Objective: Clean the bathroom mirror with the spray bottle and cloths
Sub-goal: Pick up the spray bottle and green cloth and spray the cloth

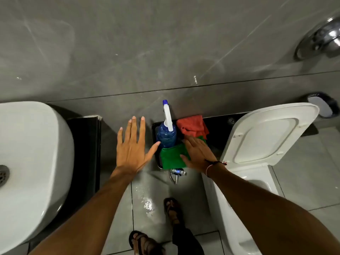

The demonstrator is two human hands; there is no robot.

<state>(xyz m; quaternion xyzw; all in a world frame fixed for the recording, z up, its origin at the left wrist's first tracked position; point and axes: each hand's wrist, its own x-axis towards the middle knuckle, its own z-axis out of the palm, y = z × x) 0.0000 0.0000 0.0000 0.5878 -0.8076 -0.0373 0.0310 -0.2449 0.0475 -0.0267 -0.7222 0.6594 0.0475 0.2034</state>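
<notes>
A blue spray bottle [166, 134] with a white trigger head stands on a black ledge [219, 129] against the grey wall. A red cloth [192, 126] lies folded to its right and a green cloth [173, 157] lies in front. My left hand [132, 146] hovers open with fingers spread, just left of the bottle, its thumb tip near the bottle's side. My right hand [197, 153] lies flat on the green cloth with fingers extended. No mirror is in view.
A white sink basin [33, 157] is at the left beside a black counter edge [84, 144]. A white toilet with raised lid [265, 133] is at the right. A chrome valve [176, 173] sticks out below the ledge. The tiled floor [147, 203] looks wet; my sandalled feet stand below.
</notes>
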